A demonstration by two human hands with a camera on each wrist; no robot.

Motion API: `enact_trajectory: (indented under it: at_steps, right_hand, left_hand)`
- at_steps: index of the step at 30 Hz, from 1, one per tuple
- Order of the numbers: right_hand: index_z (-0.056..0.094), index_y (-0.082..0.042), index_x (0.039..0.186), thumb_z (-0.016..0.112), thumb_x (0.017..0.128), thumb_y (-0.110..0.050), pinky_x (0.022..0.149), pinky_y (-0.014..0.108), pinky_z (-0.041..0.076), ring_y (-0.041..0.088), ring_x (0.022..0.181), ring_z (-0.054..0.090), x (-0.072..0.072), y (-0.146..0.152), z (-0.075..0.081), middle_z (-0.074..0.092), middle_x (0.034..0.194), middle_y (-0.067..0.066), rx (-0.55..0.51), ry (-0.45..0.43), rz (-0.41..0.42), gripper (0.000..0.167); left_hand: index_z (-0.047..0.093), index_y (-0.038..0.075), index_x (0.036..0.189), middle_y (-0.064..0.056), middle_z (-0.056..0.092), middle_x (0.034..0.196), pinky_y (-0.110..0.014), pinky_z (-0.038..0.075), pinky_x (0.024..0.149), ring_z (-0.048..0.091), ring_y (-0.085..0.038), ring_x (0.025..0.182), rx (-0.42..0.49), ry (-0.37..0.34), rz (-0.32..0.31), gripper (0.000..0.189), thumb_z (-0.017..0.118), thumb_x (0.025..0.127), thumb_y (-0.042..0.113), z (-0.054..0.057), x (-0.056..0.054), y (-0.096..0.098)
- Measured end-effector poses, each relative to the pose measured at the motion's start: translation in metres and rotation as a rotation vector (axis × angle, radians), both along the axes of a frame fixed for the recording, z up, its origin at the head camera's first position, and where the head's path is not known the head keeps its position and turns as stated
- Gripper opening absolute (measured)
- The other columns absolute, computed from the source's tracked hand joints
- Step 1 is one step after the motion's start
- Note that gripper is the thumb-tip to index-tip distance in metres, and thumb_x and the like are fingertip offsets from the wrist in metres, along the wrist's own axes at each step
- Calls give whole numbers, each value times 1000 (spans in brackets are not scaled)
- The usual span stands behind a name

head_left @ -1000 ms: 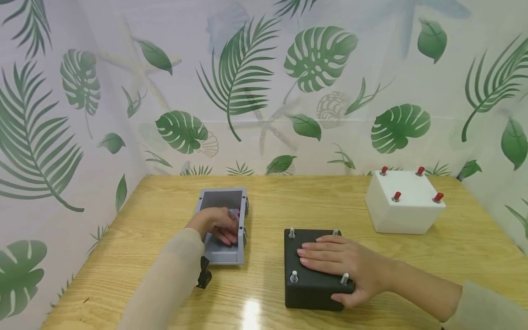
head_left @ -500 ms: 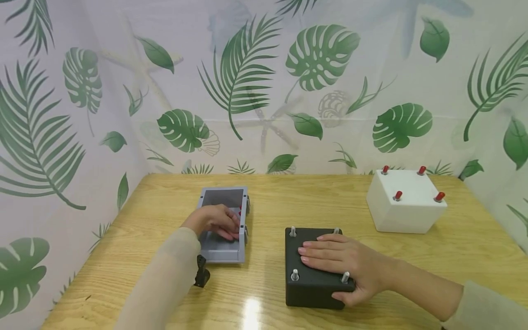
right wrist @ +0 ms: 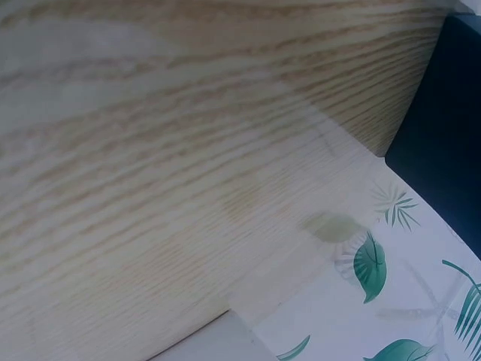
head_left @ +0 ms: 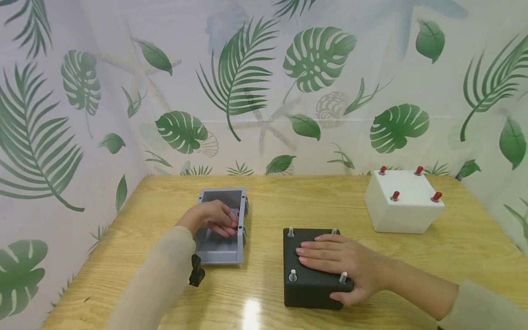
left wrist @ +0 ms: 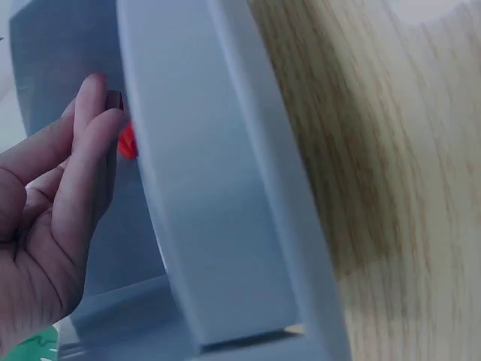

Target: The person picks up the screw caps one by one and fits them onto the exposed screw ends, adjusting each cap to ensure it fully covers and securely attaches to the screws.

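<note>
My left hand reaches into a grey plastic bin, fingertips drawn together beside its right wall. In the left wrist view, a small red piece lies close by the fingertips, partly hidden behind the bin's wall. I cannot tell whether those fingers pinch anything. My right hand rests flat on top of a black box, fingers straight, thumb against its near right side. Bare metal bolts stand upright at the box's corners. In the right wrist view, only the black box's side shows, not the hand.
A white box stands at the back right, with a red cap on each corner bolt. A black strap-like piece hangs by the left sleeve. Leaf-patterned cloth hangs behind the wooden table.
Inside the bin, my left hand has shifted slightly up and back, its forearm moving a little left. My right hand and the black box have stayed in place.
</note>
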State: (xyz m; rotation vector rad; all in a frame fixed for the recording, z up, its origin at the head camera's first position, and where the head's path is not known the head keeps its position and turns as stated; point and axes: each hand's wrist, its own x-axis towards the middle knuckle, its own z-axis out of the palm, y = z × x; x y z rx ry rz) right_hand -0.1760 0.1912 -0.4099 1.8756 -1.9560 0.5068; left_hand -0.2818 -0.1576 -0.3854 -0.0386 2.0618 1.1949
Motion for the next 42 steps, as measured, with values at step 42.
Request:
enact_trajectory:
  at_steps: [42]
  right_hand:
    - [50, 1, 134, 56, 85, -43, 113, 32, 26, 24, 128, 47, 0, -1, 0, 50, 139, 11, -9, -2, -1, 66]
  left_hand:
    - [64, -1, 110, -2, 71, 82, -36, 56, 81, 69, -12, 75, 35, 108, -111, 25, 64, 91, 14, 64, 7, 0]
